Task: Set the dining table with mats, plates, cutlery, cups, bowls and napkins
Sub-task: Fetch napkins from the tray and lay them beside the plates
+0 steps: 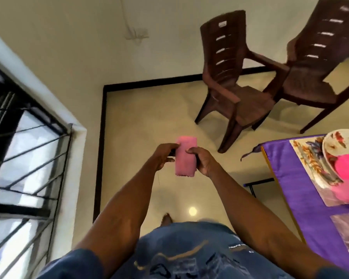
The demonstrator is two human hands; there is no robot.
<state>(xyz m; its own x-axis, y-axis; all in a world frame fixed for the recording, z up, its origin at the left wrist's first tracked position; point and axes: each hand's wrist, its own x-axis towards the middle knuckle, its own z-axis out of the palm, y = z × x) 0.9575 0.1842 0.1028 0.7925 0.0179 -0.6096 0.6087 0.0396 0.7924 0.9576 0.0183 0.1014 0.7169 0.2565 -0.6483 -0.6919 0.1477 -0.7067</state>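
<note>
Held napkin [185,157] upright between both closed hands, left [163,158] and right [204,161], long axis twelve-to-six; counter [302,188] lay at three o'clock, nearer the right.

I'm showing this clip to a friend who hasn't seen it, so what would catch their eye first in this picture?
First, the pink napkin, folded into a narrow strip and pinched between the left hand and right hand at the centre, above the floor. Next, the purple tablecloth at the right edge, with a patterned mat, a plate and a bright pink cup on it. Behind stand two brown chairs.
</note>
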